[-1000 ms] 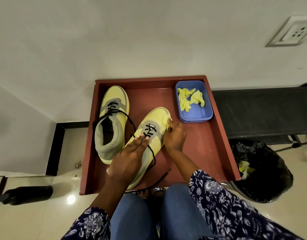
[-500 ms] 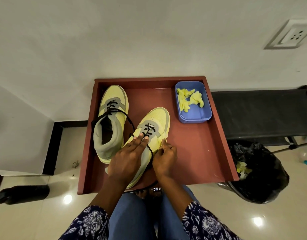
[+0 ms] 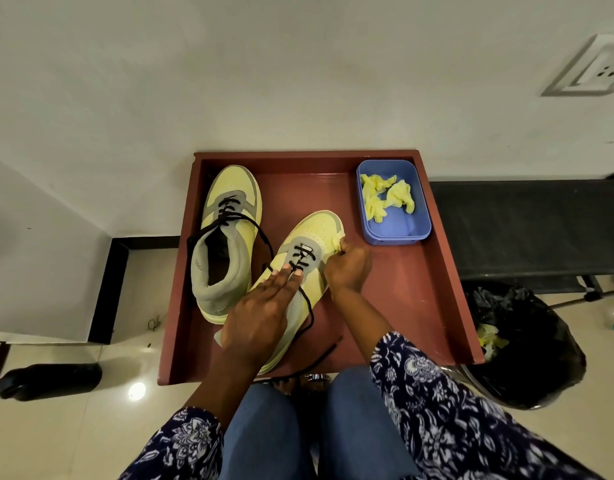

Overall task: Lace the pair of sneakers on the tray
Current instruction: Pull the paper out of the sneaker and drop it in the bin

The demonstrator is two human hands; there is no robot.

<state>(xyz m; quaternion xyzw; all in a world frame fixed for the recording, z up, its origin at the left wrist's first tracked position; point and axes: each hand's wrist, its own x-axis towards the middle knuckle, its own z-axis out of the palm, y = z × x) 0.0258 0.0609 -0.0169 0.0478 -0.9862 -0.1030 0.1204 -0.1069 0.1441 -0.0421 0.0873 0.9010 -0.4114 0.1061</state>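
Sneakers on the tray (image 3: 437, 271), both part-laced, your hands on the near one.

Your left hand (image 3: 260, 317) lies flat with straight fingers on the tongue of the near sneaker (image 3: 319, 226), which sits mid-tray, angled toward the far right corner. Your right hand (image 3: 348, 268) pinches a yellow cloth (image 3: 337, 242) against that shoe's right side. The other sneaker (image 3: 229, 216) stands along the left edge, laces (image 3: 264, 233) loose. A blue box (image 3: 402, 226) with yellow cloths occupies the far right corner.
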